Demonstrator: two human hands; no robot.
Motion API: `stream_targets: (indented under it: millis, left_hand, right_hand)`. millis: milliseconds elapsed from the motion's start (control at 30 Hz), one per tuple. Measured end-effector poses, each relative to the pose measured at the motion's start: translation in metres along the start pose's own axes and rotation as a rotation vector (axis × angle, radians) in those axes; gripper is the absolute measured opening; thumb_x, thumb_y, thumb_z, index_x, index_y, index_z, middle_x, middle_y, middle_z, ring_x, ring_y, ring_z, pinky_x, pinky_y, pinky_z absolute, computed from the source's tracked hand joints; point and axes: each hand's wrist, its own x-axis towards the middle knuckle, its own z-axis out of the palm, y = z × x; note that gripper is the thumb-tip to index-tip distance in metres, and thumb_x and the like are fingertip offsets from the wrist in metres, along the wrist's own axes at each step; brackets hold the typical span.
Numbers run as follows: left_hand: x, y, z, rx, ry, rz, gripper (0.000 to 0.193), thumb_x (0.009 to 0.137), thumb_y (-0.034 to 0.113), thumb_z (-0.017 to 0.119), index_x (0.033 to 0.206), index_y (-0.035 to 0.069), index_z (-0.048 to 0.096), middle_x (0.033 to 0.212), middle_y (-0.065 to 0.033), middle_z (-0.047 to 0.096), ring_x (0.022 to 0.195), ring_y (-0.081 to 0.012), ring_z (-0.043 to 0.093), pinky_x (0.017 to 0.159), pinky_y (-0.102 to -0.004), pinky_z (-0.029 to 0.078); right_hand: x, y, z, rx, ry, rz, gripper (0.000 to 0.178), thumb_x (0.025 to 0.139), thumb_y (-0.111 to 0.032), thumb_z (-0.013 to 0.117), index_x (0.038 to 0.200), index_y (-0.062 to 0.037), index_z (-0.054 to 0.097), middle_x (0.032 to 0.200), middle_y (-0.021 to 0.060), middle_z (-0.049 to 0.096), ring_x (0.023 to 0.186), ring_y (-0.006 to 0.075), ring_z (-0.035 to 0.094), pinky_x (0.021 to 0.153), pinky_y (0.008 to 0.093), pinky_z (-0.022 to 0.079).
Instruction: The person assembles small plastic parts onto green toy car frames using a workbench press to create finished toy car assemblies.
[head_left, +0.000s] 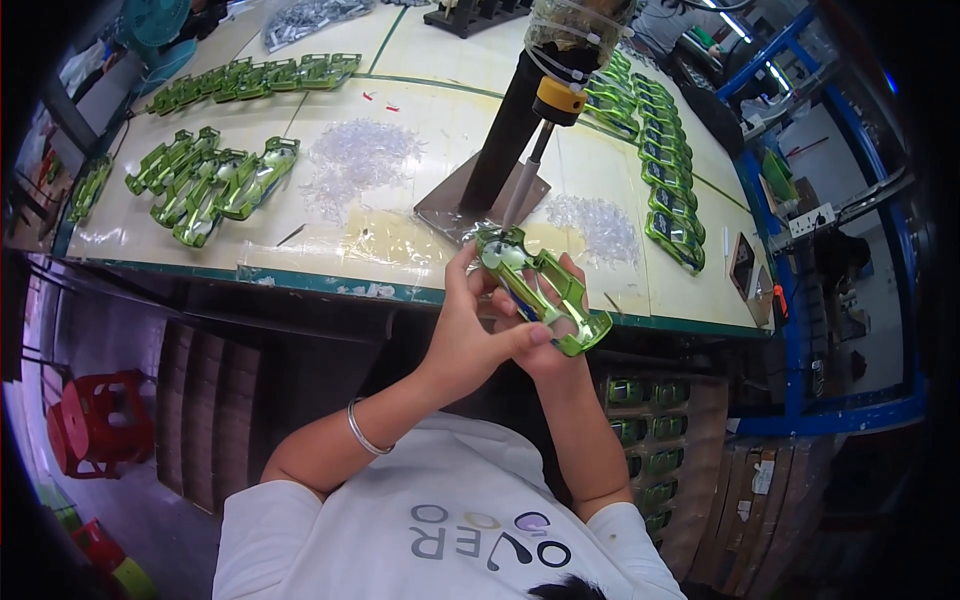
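Both my hands grip a shiny green plastic toy car body shell (538, 285), held tilted with its hollow side up near the table's front edge. My left hand (468, 335) closes on its left side, thumb across toward the near end. Beneath and on its right side are the fingers of my right hand (548, 350), partly hidden by the shell. The far end of the shell sits under the tip of a slim grey rod (522, 190). That rod hangs from a yellow-and-black tool head (558, 102) on a dark upright post; whether it touches the shell I cannot tell.
The post's metal base plate (455, 215) stands between two heaps of small clear plastic bits (365, 160). Several more green shells (215, 185) lie at left; others form rows at right (668, 165). Boxed shells (650, 430) stand below right, a red stool (105, 425) at left.
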Motion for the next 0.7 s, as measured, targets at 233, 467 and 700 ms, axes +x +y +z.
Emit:
stream_targets:
  millis: [233,467,700]
  left_hand:
    - [-0.014,0.007,-0.004,0.167,-0.072,0.15,0.097,0.063,0.018,0.07,0.128,0.001,0.0,0.114,-0.0188,0.038,0.1,-0.0229,0.045,0.089,-0.0351,0.033]
    - [-0.016,0.018,-0.003,0.126,-0.123,0.107,0.099,0.062,0.015,0.07,0.129,0.002,-0.003,0.116,-0.0173,0.038,0.104,-0.0208,0.041,0.091,-0.0335,0.03]
    - [-0.017,0.018,-0.003,0.151,-0.122,0.162,0.101,0.063,0.018,0.071,0.129,0.001,-0.004,0.115,-0.0183,0.037,0.102,-0.023,0.043,0.09,-0.0353,0.032]
  right_hand:
    - [0.006,-0.012,-0.015,0.266,-0.291,0.257,0.058,0.083,-0.049,0.024,0.095,0.0018,0.048,0.07,0.0227,0.046,0.033,0.013,0.029,0.032,0.0244,0.031]
    - [0.006,-0.012,-0.009,0.358,-0.364,0.272,0.058,0.083,-0.049,0.023,0.098,0.0026,0.046,0.071,0.0249,0.045,0.035,0.0126,0.028,0.036,0.0251,0.033]
    - [0.005,-0.014,-0.006,0.355,-0.359,0.291,0.061,0.083,-0.05,0.024,0.103,0.0043,0.044,0.07,0.0239,0.045,0.034,0.0127,0.029,0.036,0.0251,0.033]
